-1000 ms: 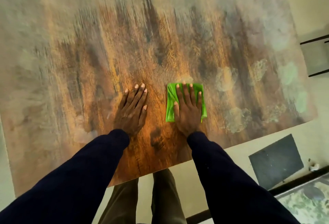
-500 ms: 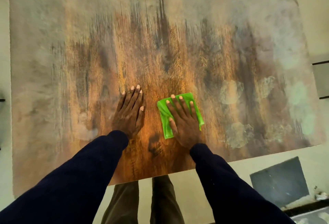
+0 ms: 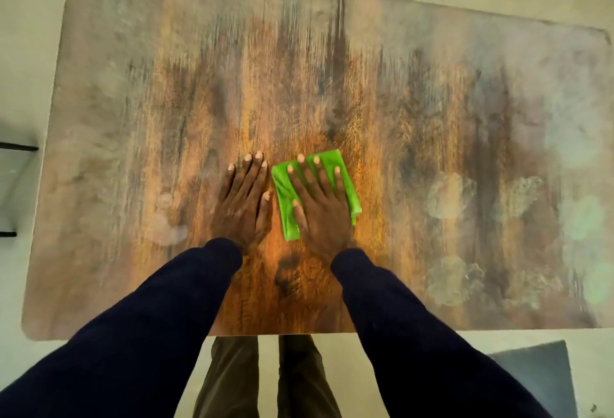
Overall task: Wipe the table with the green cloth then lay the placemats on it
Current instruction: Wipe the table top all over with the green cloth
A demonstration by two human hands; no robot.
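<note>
Pressing flat on the green cloth [image 3: 346, 182], the right hand [image 3: 320, 210] keeps no closed grip: its fingers are straight and spread. The folded cloth lies near the middle of the wooden surface [image 3: 432, 112], its long axis running near to far, the far end leaning slightly left. The left hand [image 3: 242, 205] rests just beside it, palm down, fingers straight.

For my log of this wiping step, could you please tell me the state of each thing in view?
table: pale smudges on its right part.
left hand: flat on the table, holding nothing.
right hand: fingers straight, spread, pressing the green cloth.
green cloth: folded, flat under the right hand.
</note>
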